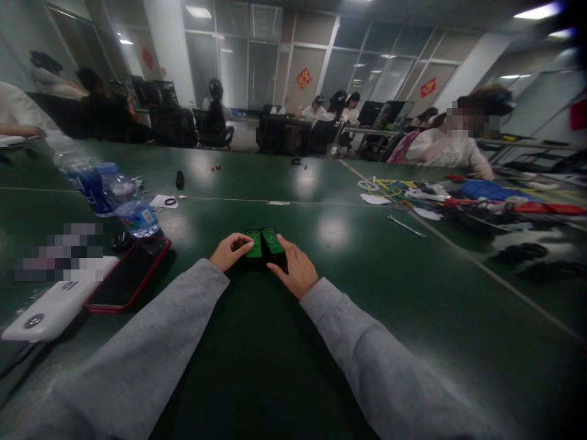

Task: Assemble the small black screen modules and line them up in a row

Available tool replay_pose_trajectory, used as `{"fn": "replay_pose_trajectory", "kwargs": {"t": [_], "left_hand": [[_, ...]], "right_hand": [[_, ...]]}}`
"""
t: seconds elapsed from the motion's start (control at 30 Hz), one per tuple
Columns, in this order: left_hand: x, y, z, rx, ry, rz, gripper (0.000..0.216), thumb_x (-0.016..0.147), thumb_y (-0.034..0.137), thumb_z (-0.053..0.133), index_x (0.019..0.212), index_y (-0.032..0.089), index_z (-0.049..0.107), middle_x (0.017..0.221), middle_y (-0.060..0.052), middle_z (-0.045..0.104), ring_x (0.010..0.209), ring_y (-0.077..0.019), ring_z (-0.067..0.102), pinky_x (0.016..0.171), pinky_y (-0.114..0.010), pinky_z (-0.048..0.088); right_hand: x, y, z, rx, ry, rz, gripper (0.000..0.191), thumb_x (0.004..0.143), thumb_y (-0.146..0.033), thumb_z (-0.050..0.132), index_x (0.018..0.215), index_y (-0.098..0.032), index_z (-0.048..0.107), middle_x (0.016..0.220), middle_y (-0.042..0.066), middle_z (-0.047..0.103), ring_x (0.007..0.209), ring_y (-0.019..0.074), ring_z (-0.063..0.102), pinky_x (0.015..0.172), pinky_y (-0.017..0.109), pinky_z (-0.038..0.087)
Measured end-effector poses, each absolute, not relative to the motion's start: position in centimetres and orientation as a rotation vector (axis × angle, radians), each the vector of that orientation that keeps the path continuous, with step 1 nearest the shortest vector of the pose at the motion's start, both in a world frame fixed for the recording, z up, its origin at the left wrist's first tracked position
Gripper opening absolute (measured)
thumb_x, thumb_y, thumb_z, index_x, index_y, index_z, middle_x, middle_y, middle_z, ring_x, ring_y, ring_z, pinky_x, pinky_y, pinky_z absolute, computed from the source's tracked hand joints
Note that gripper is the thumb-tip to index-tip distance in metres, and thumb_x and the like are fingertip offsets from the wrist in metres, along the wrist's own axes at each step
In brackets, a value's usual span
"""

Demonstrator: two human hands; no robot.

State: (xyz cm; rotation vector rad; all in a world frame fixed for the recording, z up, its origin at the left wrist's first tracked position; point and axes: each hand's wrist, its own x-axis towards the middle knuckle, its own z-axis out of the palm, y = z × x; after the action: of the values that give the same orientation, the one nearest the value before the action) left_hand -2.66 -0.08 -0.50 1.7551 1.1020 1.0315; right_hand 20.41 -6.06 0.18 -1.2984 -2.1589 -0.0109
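Two small black cases lie side by side on the table in front of me, each showing a green circuit board: a left circuit board [255, 247] and a right circuit board [272, 241]. The right one is slightly turned. My left hand [232, 251] is at the left case, its thumb and fingertips pinched together over that board's edge. Whatever is between those fingertips is too small to make out. My right hand [297, 267] grips the right case, fingers along its right side and thumb at its near edge.
The green table [293, 366] holds a red-edged phone [131, 275], a white power bank [62, 299] and water bottles [132, 205] on the left. A wrench [406, 226] and a pile of cables and tools [495, 192] lie right. People sit beyond.
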Motion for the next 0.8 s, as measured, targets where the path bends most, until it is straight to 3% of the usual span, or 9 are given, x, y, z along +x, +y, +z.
{"fn": "replay_pose_trajectory", "kwargs": {"t": [0.1,0.23,0.43,0.53,0.63,0.73,0.8], "left_hand": [[-2.6,-0.2,-0.7,1.804,1.148,1.055,0.037,0.08,0.049,0.061,0.097,0.017,0.062,0.092,-0.004,0.063,0.082,-0.0165,0.06,0.077,-0.033,0.049],[-2.6,-0.9,-0.5,1.907,1.246,1.066,0.036,0.084,0.051,0.055,0.097,0.019,0.062,0.091,-0.004,0.062,0.081,-0.0166,0.059,0.076,-0.033,0.048],[-2.8,-2.9,-0.3,2.019,1.367,1.117,0.047,0.086,0.046,0.052,0.127,0.024,0.044,0.099,-0.002,0.055,0.075,-0.013,0.057,0.069,-0.029,0.047],[-3.0,-3.7,-0.3,2.057,1.474,1.104,0.042,0.086,0.049,0.05,0.116,0.02,0.045,0.094,-0.003,0.056,0.074,-0.0135,0.056,0.065,-0.027,0.044],[-3.3,-4.2,0.1,2.239,1.613,0.951,0.033,0.09,0.051,0.042,0.092,0.018,0.05,0.078,-0.001,0.054,0.065,-0.0132,0.05,0.06,-0.026,0.039],[-3.6,-4.2,0.8,2.554,1.621,0.668,0.043,0.094,0.047,0.03,0.069,0.019,0.05,0.069,-0.002,0.052,0.064,-0.0144,0.048,0.06,-0.027,0.035],[-3.9,-3.9,1.2,2.646,1.681,0.515,0.049,0.095,0.047,0.025,0.066,0.019,0.054,0.066,-0.003,0.054,0.061,-0.0147,0.048,0.058,-0.027,0.032]], "right_hand": [[20.3,-5.8,-0.1,-1.309,-2.22,0.013,0.078,0.09,-0.051,0.055,0.145,-0.01,0.019,0.131,0.021,0.049,0.116,0.0318,0.052,0.094,0.048,0.047],[20.2,-5.8,0.2,-1.457,-2.186,0.053,0.07,0.088,-0.04,0.059,0.142,-0.009,0.028,0.118,0.019,0.059,0.102,0.0296,0.061,0.087,0.043,0.051],[20.7,-6.1,0.1,-1.476,-2.129,0.095,0.069,0.084,-0.036,0.06,0.141,-0.012,0.03,0.112,0.015,0.062,0.091,0.0266,0.065,0.08,0.039,0.054],[21.4,-5.9,-0.2,-1.522,-2.076,0.133,0.071,0.082,-0.035,0.061,0.142,-0.013,0.03,0.11,0.014,0.063,0.089,0.0271,0.066,0.079,0.039,0.054],[22.4,-5.4,-0.6,-1.592,-1.978,0.161,0.075,0.078,-0.033,0.063,0.142,-0.011,0.029,0.109,0.015,0.063,0.086,0.0285,0.066,0.078,0.041,0.054],[24.0,-5.0,-1.0,-1.58,-1.888,0.118,0.07,0.075,-0.028,0.061,0.138,-0.009,0.034,0.116,0.017,0.059,0.095,0.0299,0.063,0.084,0.043,0.053],[25.1,-4.8,-1.2,-1.553,-1.844,0.068,0.068,0.073,-0.024,0.059,0.136,-0.009,0.037,0.123,0.018,0.054,0.105,0.0307,0.059,0.091,0.045,0.05]]}}
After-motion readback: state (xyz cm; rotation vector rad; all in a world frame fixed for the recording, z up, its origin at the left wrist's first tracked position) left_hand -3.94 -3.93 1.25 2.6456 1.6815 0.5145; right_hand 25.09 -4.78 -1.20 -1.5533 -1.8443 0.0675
